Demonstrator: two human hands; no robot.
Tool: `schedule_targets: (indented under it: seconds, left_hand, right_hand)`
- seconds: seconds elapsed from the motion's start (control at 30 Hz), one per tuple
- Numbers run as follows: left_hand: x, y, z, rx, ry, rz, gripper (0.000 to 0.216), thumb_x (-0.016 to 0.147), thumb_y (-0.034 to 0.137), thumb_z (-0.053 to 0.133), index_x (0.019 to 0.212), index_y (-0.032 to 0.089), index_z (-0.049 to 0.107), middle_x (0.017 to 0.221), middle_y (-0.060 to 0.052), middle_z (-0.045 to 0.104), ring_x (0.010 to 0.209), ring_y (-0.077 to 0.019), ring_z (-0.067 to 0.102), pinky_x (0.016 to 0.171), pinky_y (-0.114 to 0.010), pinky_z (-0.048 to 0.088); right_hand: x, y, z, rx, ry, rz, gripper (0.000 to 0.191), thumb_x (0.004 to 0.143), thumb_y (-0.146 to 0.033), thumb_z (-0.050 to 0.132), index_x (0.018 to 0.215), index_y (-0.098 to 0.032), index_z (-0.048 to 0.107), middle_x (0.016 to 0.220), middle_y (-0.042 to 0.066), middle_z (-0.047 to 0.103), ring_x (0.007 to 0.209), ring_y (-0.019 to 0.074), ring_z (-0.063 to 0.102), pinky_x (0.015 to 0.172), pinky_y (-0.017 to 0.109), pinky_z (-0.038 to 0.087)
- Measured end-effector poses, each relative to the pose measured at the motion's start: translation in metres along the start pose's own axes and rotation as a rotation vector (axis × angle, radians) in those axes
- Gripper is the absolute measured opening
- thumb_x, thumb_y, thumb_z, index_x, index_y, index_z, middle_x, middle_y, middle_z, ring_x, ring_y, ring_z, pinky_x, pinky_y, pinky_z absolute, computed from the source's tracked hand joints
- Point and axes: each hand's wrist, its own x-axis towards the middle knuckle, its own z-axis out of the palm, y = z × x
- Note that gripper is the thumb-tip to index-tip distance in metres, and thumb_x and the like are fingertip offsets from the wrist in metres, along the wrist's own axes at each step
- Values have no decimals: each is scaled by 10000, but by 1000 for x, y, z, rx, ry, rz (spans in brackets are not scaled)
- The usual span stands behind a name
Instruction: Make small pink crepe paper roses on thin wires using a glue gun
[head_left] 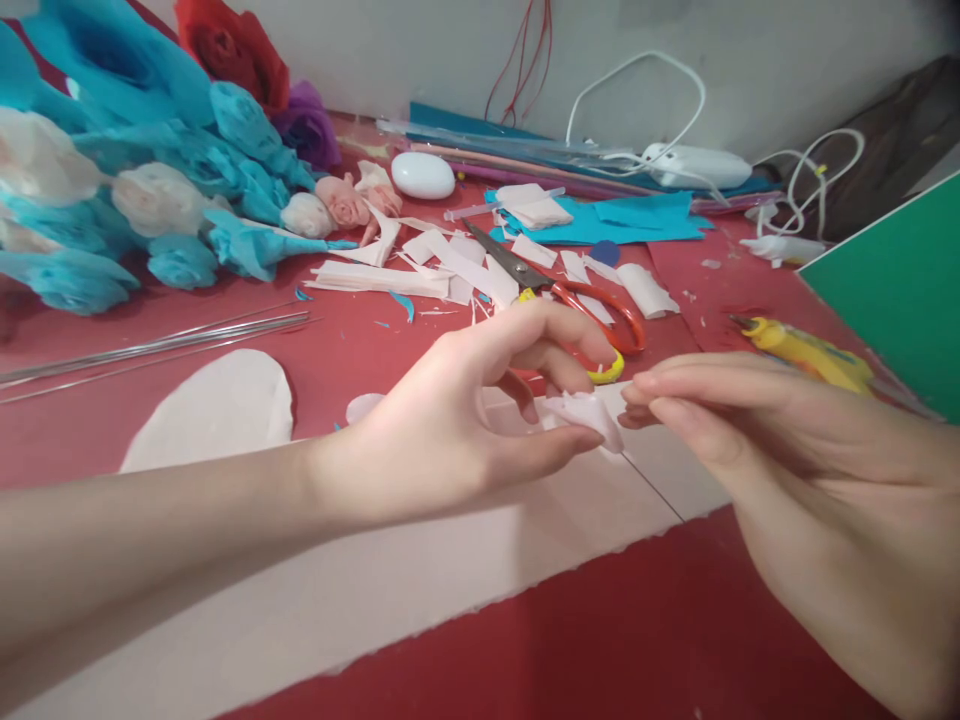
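Note:
Between the thumb and fingers of my left hand [480, 410] is a small pale pink paper flower bud [589, 410], with a thin dark wire stem slanting down to the right. My right hand [765, 440] is just right of the bud, its thumb and fingertips pinched together and apart from it. Whether anything is in that pinch is too small to tell. Under both hands lies a long strip of pale pink crepe paper [420, 590]. Behind my left hand lie scissors with red handles [607, 310] and a yellow-handled tool [609, 368], partly hidden.
Blue, white and red paper flowers [232, 60] crowd the back left. Metal wires [187, 340] and a rounded pale paper piece [217, 410] lie at left. Paper scraps [450, 260] spread around the scissors. A yellow glue gun [810, 355] and a green board [892, 280] are at right.

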Motion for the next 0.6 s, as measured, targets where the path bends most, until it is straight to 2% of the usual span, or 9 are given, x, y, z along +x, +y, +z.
schedule_targets:
  seconds: [0.13, 0.33, 0.6]
  left_hand:
    - [1, 1, -1, 21, -7, 11, 282, 707, 41, 599, 956, 116, 493, 903, -36, 579, 802, -116, 602, 690, -211, 481]
    - [1, 0, -2, 62, -21, 45, 277, 719, 61, 593, 964, 120, 478, 879, -40, 589, 836, -138, 607, 709, -247, 479]
    - [-1, 1, -1, 46, -19, 33, 246, 748, 105, 578, 966, 153, 474, 819, -11, 592, 780, -132, 613, 663, -248, 495]
  right_hand:
    - [0, -1, 1, 50, -14, 26, 116, 774, -168, 583, 825, -254, 641, 839, -141, 636, 772, -24, 576, 735, -58, 410]
    - [-3, -3, 3, 136, -26, 148, 69, 729, -242, 650, 793, -267, 644, 760, -133, 648, 675, -8, 600, 677, -40, 439]
    - [-9, -2, 6, 137, -21, 165, 116, 738, -254, 655, 844, -296, 639, 802, -122, 659, 688, 33, 624, 659, 30, 493]
